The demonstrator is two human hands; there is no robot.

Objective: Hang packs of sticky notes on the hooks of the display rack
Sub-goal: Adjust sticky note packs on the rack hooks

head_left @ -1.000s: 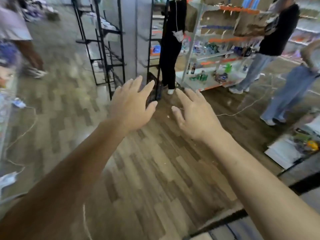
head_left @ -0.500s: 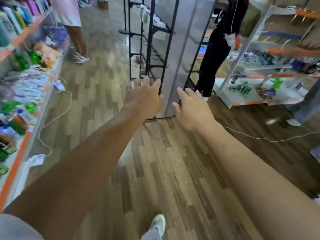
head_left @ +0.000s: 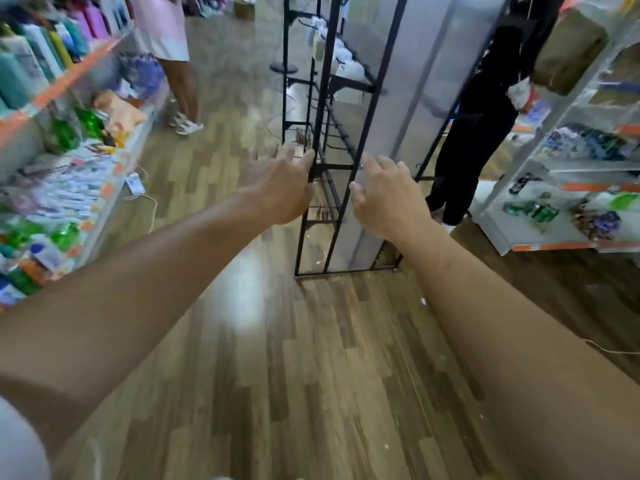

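Step in hand: approach, before any pick. Left hand and right hand reach forward, fingers straight and spread, holding nothing. Rack stands centre, far, with bare hooks on its lower bars. No sticky-note pack is in either hand. White items hang on the far upper hooks, possibly packs, too blurred to confirm. Fingertip contact with the rack cannot be told. Next move, by judgement: find and pinch a pack, then line its hole up with a free hook.
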